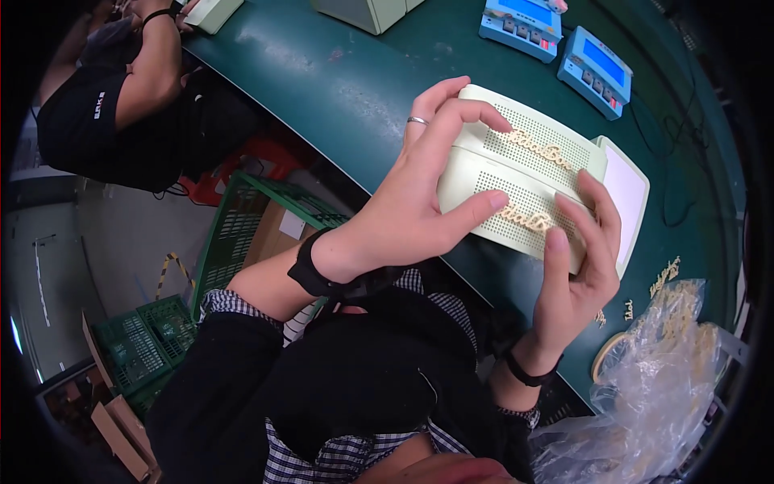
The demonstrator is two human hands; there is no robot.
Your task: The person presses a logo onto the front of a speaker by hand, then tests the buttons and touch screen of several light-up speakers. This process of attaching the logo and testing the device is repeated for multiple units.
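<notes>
Two pale green casings (496,173) with perforated fronts lie side by side between my hands, over the table. Raised gold script lettering (538,149) runs across the far casing, and similar gold lettering (524,218) across the near one. My left hand (423,185) grips their left end, index fingertip at the far lettering and thumb on the near lettering. At the right end, my right hand (580,258) has its fingertips by the ends of both letterings. Beyond it, a pale green frame with a whitish panel (625,194) is partly covered by the casings.
Blue devices with screens (597,71) stand at the back of the green table (322,89). Loose gold lettering (665,278), a cream ring (606,355) and a clear plastic bag (661,387) are at right. Green crates (149,343) and a co-worker's arm (153,73) are at left.
</notes>
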